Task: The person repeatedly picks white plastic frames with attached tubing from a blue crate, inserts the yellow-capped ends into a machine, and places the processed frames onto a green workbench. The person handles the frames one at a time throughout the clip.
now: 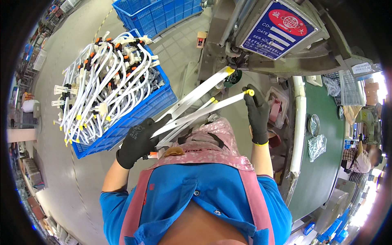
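Observation:
My left hand (pixel 139 141), in a black glove, is closed around several white tubes near their lower ends. One white tube (pixel 210 107) runs from it across to my right hand (pixel 258 116), also gloved in black, whose fingers pinch its yellow-tipped end. A second white tube (pixel 196 94) slants up from the left hand toward the machine, its yellow end (pixel 230 70) close to the machine's lower part. Behind these, more thin tubes with yellow tips lie over my pink apron (pixel 204 141). What sits inside the left grip is partly hidden.
On the left, a blue crate (pixel 134 122) is heaped with white hoses (pixel 102 87) carrying black, orange and yellow fittings. Another blue crate (pixel 157 18) stands beyond it. A machine with a blue nameplate (pixel 279 29) looms ahead. Right is a green table (pixel 312 179) with a round dish (pixel 313 125).

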